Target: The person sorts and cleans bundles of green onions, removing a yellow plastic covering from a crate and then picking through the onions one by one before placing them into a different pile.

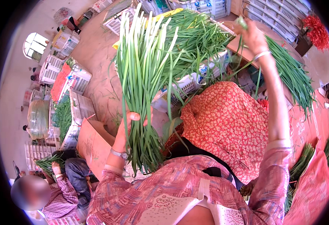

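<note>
My left hand [132,120] is closed around the middle of a large bunch of garlic chives [143,75]. The bunch stands nearly upright, pale stem ends up and dark green leaves hanging towards my lap. My right hand [253,37] is raised at the far right, beyond the crate, its fingers closed on a small pale-green clump [242,23] whose kind I cannot make out. Just ahead of me, loose chives [198,35] fill a white plastic crate [188,84]. Beside my right forearm, more chives [290,71] lie on a board.
A red flowered cloth [224,120] covers my lap. On the left, another person [65,191] sits handling greens, near crates [83,105] and a cardboard box [97,140]. White crates [271,18] are stacked at the far right, close to a bundle of red ties [316,33].
</note>
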